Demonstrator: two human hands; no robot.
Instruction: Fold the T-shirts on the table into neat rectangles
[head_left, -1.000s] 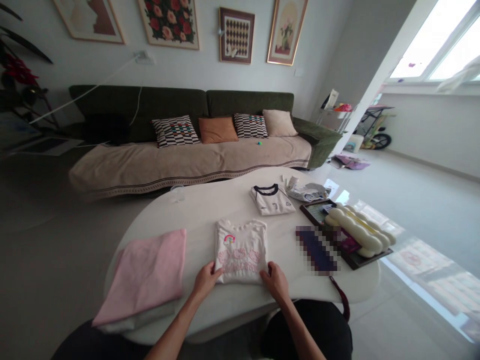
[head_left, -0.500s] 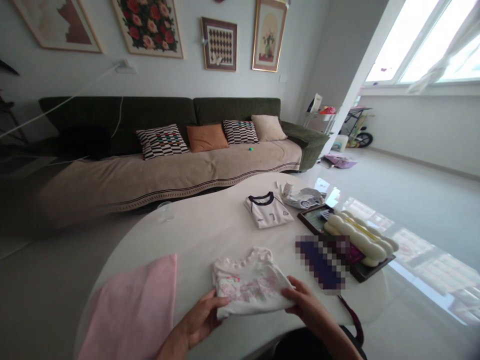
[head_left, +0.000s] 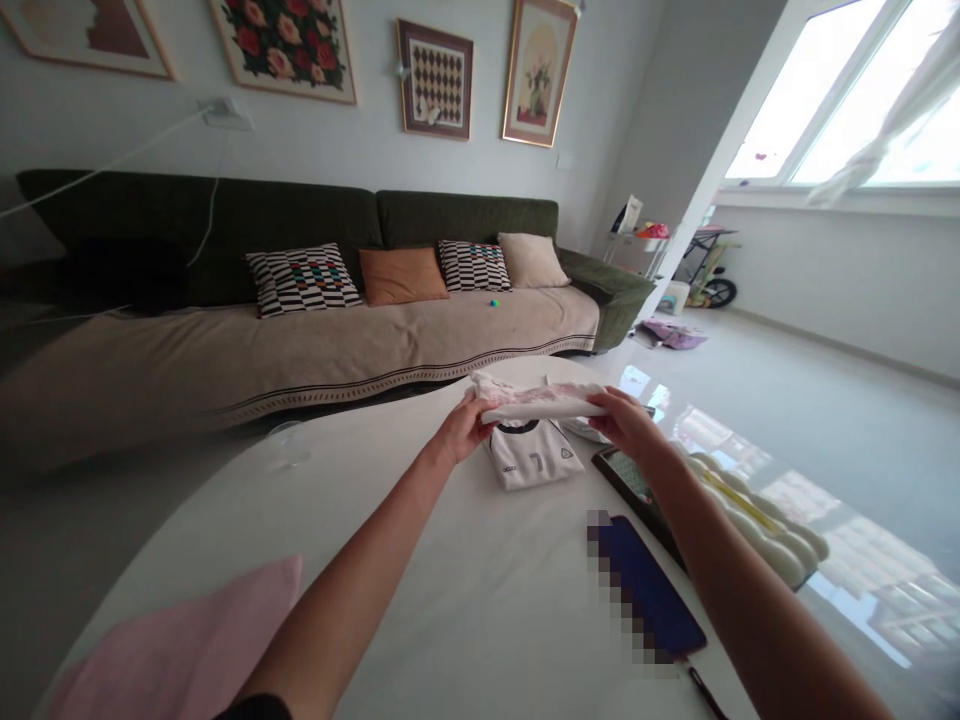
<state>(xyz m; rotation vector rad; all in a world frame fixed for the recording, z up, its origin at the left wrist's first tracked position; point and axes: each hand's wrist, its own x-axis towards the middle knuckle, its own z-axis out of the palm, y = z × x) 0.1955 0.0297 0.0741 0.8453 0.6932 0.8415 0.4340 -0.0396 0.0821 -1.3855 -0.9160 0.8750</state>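
Both my hands hold a folded white top with pink print (head_left: 541, 400) flat in the air, far out over the white table (head_left: 450, 560). My left hand (head_left: 465, 430) grips its left end and my right hand (head_left: 626, 422) grips its right end, fingers closed on the cloth. Just below it a folded white shirt with a dark collar and a number 7 (head_left: 534, 460) lies on the table.
A pink folded cloth (head_left: 187, 655) lies at the near left. A dark blue phone (head_left: 649, 590) lies near my right forearm, beside a dark tray (head_left: 637, 490) with a cream bumpy object (head_left: 757, 525). A clear glass (head_left: 285, 445) stands left. A green sofa (head_left: 315, 270) is behind.
I lifted the folded pink-print top off the table's near edge and carried it forward, to above the white number 7 shirt. My arms are now stretched out.
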